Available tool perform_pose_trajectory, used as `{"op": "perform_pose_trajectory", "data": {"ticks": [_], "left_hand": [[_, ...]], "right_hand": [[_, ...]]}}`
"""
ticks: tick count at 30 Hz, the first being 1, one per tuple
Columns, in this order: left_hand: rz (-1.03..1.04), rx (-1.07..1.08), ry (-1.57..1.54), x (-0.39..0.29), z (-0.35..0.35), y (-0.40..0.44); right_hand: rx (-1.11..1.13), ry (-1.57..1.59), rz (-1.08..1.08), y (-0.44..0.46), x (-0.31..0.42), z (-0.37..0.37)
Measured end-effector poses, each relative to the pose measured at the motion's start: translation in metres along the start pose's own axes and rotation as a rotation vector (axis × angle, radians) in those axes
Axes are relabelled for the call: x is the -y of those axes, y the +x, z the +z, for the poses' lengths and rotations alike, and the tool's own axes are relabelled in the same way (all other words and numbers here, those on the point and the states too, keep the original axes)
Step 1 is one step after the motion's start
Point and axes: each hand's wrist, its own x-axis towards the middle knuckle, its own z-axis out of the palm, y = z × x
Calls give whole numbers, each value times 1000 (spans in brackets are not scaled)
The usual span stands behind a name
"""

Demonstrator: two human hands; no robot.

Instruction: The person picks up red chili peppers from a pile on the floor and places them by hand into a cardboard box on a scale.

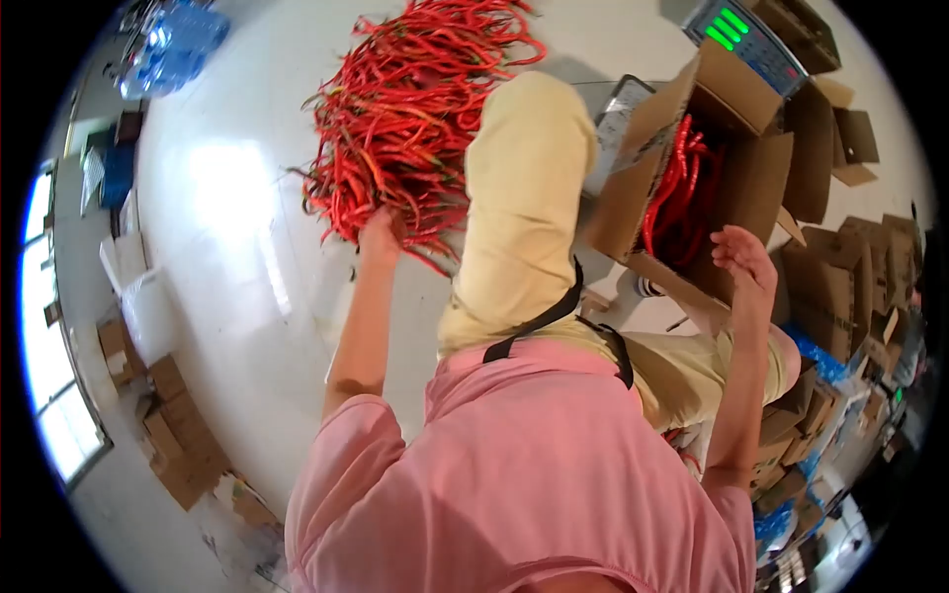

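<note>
A large heap of long red chili peppers (405, 119) lies on the pale floor in front of me. My left hand (384, 233) is at the near edge of this heap, touching the peppers; its fingers are hidden among them. To the right, an open cardboard box (756, 178) holds more red chili peppers (680, 193) along its left side. Beside the near right edge of the box is my right hand (743, 255), fingers loosely curled and apart, with nothing in them. Whether it touches the cardboard I cannot tell.
A scale with a green lit display (748, 42) stands behind the box. Further cardboard boxes (825, 287) stack up on the right. Flattened cardboard (183, 435) lies at left, and clear blue plastic bottles (178, 44) are at far left. My bent knee (534, 128) rises between heap and box.
</note>
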Motion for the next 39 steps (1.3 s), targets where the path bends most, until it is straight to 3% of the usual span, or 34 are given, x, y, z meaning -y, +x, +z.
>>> {"op": "perform_pose_trajectory", "data": {"ticks": [3,5,7,11,13,17,27,30,31,37,39], "left_hand": [[-135,-36,-121,81,-104,13],[-167,-154,-147,86,-107,5],[-161,-337,-161,54,-40,-17],[-48,-156,-43,18,-4,9],[78,-142,78,38,-45,93],[-4,-200,115,-16,20,70],[-81,-94,400,-13,55,88],[-106,-104,440,-13,60,87],[-93,-119,455,-13,62,86],[-5,-245,579,-33,67,103],[33,-265,501,-39,70,114]], "right_hand": [[5,30,-23,-13,-3,13],[14,50,-12,-19,0,24],[55,57,-15,-25,2,31],[73,61,7,-35,6,46],[61,79,38,-40,8,54],[81,88,38,-47,5,61],[92,201,-20,-34,20,79],[-13,402,-175,-28,60,89],[119,683,-145,-22,78,84],[509,438,-581,4,112,70],[489,377,-596,8,111,78]]}}
